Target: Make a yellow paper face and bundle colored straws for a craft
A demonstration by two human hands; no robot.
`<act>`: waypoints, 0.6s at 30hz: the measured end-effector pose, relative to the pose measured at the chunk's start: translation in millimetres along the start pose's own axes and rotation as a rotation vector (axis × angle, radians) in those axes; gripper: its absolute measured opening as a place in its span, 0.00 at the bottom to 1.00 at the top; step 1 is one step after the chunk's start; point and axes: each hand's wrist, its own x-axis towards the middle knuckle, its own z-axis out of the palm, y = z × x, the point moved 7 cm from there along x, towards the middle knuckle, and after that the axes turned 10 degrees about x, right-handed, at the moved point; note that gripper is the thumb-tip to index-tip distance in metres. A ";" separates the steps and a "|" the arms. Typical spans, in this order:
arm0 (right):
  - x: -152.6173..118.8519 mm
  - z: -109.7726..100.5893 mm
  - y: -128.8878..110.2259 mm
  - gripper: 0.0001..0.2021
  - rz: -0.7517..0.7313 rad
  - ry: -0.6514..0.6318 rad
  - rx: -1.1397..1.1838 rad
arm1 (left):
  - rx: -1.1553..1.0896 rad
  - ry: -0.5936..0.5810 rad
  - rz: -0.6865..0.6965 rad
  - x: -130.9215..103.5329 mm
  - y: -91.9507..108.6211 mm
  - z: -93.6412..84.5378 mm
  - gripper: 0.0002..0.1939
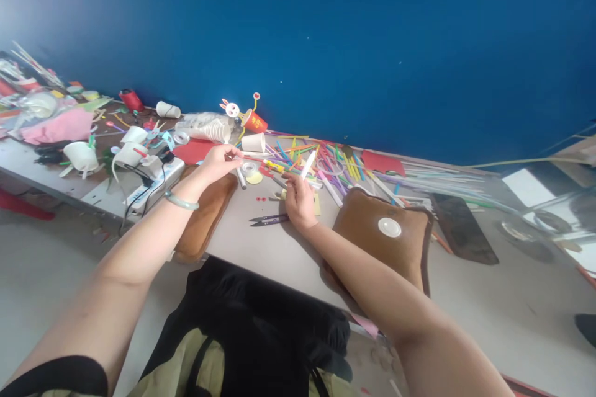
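Observation:
My left hand (pixel 221 162) is raised over the table, its thumb and fingertips pinched at the end of a thin red strip (pixel 252 157). The strip runs right toward a yellow-and-red piece (pixel 274 166). My right hand (pixel 300 201) is closed, its edge resting near the table; a white stick (pixel 308 164) rises by its thumb, but what the fingers grip is unclear. Thread snips (pixel 269 221) lie just left of that hand, with two small red dots (pixel 261 199) above them. A clear tape roll (pixel 249 169) and a yellow disc (pixel 254 178) lie between my hands.
A brown cushion (pixel 358 223) with a white lid (pixel 389 227) sits right, beside a dark phone (pixel 463 229). Coloured sticks (pixel 344 164) spread along the blue wall. A decorated red cup (pixel 257 122), stacked paper cups (pixel 212 130) and a power strip (pixel 156 183) stand left.

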 end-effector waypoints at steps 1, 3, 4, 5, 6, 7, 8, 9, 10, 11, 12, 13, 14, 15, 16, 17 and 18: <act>0.3 -0.6 -0.1 0.16 0.000 0.007 0.002 | 0.104 -0.042 0.002 5.4 -1.4 -1.6 0.12; 0.0 -1.3 -3.7 0.15 -0.030 0.005 0.000 | 0.256 -0.113 -0.004 16.2 -7.4 -3.4 0.09; -0.9 -0.6 -7.0 0.15 -0.062 -0.013 -0.002 | 0.317 -0.134 -0.008 21.2 -11.2 -4.4 0.09; -2.3 0.9 -11.1 0.14 -0.103 -0.044 -0.004 | 0.367 -0.131 -0.022 26.1 -15.3 -6.6 0.10; -4.5 3.5 -15.7 0.13 -0.153 -0.090 -0.006 | 0.404 -0.124 -0.042 30.5 -19.8 -8.9 0.10; -7.4 6.8 -20.6 0.12 -0.209 -0.145 -0.008 | 0.421 -0.117 -0.055 34.4 -23.6 -10.9 0.10; -11.2 10.5 -25.9 0.11 -0.276 -0.203 -0.012 | 0.427 -0.117 -0.066 37.7 -27.1 -12.1 0.10; -15.6 14.3 -31.5 0.10 -0.353 -0.263 -0.019 | 0.424 -0.128 -0.077 40.1 -30.5 -12.3 0.10; -20.5 18.0 -36.9 0.09 -0.432 -0.320 -0.032 | 0.414 -0.151 -0.092 41.8 -34.0 -11.6 0.10; -25.5 21.4 -41.9 0.09 -0.507 -0.372 -0.050 | 0.397 -0.187 -0.114 42.6 -37.9 -9.8 0.11; -30.1 24.1 -46.1 0.09 -0.574 -0.415 -0.074 | 0.382 -0.213 -0.127 43.0 -40.8 -8.2 0.11; -33.7 26.2 -49.5 0.08 -0.627 -0.447 -0.102 | 0.376 -0.215 -0.130 43.4 -42.6 -7.9 0.12; -36.1 27.6 -51.9 0.08 -0.662 -0.470 -0.130 | 0.378 -0.216 -0.131 43.6 -44.0 -7.4 0.12; -37.4 28.3 -53.8 0.09 -0.685 -0.479 -0.160 | 0.378 -0.214 -0.134 43.8 -45.4 -6.9 0.13; -38.1 28.6 -55.3 0.09 -0.702 -0.483 -0.188 | 0.386 -0.228 -0.128 44.0 -46.3 -5.0 0.13; -38.4 28.7 -56.4 0.10 -0.714 -0.482 -0.214 | 0.394 -0.242 -0.121 44.4 -46.9 -2.9 0.13; -38.6 28.8 -57.2 0.10 -0.724 -0.478 -0.236 | 0.404 -0.255 -0.116 45.0 -47.6 -0.8 0.13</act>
